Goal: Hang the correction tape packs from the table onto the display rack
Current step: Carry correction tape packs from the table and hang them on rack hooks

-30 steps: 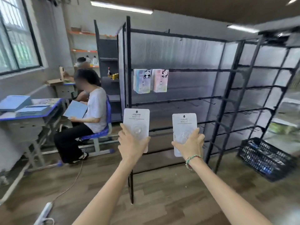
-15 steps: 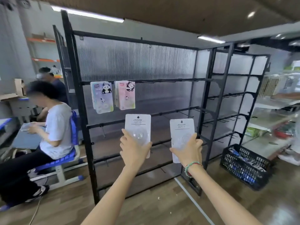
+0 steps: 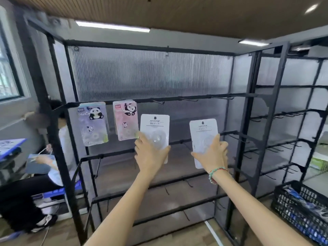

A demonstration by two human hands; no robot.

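A small stationery shop being stocked: black metal display racks [image 3: 248, 121] with peg hooks, panda-printed packs [image 3: 93, 123] hanging far left, and a black crate [image 3: 301, 210] of goods near right.

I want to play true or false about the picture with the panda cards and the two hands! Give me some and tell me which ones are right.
1. Each hand holds a white pack. True: the left hand holds one white pack and the right hand holds another white pack.
2. Both white packs already hang on hooks. False: both are held in the hands, below the top rail.
3. Two panda packs hang on the rack. True: a purple panda pack and a pink panda pack.
4. The bracelet is on the left wrist. False: the bracelet is on the right wrist.
5. A black basket sits at the lower left. False: the black basket is at the lower right.
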